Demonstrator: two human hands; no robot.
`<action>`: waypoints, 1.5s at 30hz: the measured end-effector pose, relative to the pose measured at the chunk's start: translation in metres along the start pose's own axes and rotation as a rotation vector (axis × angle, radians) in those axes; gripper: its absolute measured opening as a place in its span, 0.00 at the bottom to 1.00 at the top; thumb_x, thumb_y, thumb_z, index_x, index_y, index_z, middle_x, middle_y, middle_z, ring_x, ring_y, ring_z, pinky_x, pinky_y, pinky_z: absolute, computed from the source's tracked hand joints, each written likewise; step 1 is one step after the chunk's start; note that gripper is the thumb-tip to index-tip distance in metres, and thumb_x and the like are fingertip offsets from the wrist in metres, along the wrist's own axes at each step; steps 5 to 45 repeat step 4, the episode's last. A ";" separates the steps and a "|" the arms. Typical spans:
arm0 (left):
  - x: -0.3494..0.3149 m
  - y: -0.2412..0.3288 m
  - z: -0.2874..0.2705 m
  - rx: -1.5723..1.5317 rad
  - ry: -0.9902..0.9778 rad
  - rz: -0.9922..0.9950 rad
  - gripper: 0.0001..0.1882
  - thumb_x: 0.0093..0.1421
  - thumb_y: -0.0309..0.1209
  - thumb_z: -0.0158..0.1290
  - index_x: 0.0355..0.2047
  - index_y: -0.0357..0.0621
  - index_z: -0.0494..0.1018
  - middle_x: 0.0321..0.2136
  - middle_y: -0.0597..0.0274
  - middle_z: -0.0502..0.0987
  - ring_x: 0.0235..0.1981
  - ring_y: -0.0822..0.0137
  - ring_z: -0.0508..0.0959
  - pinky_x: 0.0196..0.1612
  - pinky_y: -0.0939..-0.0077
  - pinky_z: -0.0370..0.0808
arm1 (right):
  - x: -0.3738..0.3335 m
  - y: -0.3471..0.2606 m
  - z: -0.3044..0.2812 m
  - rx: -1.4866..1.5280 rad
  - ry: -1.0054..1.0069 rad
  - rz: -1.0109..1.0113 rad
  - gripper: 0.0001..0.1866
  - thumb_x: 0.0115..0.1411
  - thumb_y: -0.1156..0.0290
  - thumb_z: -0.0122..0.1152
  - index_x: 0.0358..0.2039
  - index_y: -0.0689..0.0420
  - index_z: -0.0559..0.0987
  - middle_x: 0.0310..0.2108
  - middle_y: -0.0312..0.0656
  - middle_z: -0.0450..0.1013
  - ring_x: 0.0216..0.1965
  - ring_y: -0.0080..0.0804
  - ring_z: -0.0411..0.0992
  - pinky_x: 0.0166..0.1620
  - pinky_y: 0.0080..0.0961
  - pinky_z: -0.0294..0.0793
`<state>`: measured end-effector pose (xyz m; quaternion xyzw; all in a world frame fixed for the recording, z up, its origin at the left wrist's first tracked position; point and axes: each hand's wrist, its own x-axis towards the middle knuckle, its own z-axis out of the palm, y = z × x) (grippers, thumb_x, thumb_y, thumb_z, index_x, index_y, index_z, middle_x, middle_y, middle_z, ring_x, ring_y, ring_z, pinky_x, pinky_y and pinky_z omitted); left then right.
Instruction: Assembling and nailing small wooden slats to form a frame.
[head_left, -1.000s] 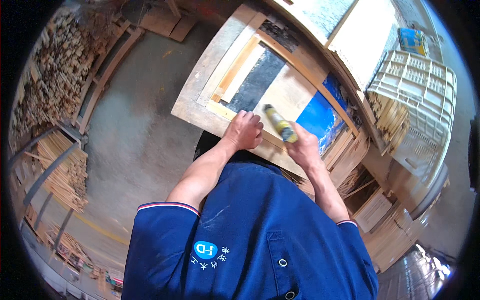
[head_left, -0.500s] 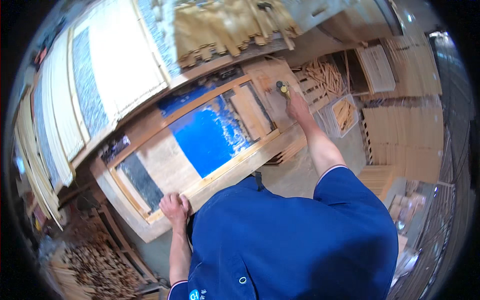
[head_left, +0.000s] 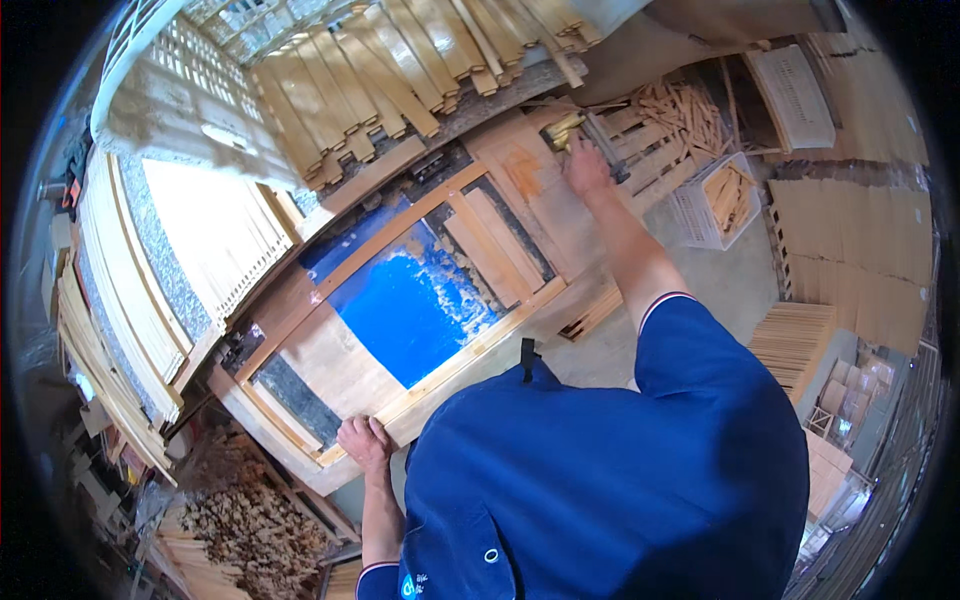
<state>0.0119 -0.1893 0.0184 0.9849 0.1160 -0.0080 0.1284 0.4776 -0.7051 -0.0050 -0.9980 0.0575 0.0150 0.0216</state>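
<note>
A wooden frame lies on the workbench, with a blue panel and bare wood boards inside its rails. My left hand rests at the near left edge of the frame, its fingers curled over the near rail. At the bench's far right end, my right hand is closed around a yellow-and-dark tool that looks like a nail gun. The tool lies low over the bench top. My fingers partly hide its grip.
Long wood strips are piled behind the bench. More pale slats stand at the left. On the right are a white crate of offcuts, a pallet with loose wood pieces, and stacked boards. Stick ends are heaped at lower left.
My right hand has turned the tool over and set it lower at the far right end of the bench. The left hand stays on the near rail. The view has shifted.
</note>
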 end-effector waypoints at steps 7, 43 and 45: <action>-0.002 -0.003 -0.002 0.029 -0.024 -0.002 0.11 0.59 0.35 0.57 0.39 0.44 0.73 0.37 0.51 0.72 0.41 0.48 0.72 0.45 0.53 0.67 | -0.006 -0.031 -0.002 0.081 0.264 -0.228 0.26 0.58 0.68 0.63 0.58 0.54 0.74 0.49 0.51 0.73 0.50 0.54 0.73 0.51 0.50 0.74; -0.002 -0.003 -0.002 0.029 -0.024 -0.002 0.11 0.59 0.35 0.57 0.39 0.44 0.73 0.37 0.51 0.72 0.41 0.48 0.72 0.45 0.53 0.67 | -0.006 -0.031 -0.002 0.081 0.264 -0.228 0.26 0.58 0.68 0.63 0.58 0.54 0.74 0.49 0.51 0.73 0.50 0.54 0.73 0.51 0.50 0.74; -0.002 -0.003 -0.002 0.029 -0.024 -0.002 0.11 0.59 0.35 0.57 0.39 0.44 0.73 0.37 0.51 0.72 0.41 0.48 0.72 0.45 0.53 0.67 | -0.006 -0.031 -0.002 0.081 0.264 -0.228 0.26 0.58 0.68 0.63 0.58 0.54 0.74 0.49 0.51 0.73 0.50 0.54 0.73 0.51 0.50 0.74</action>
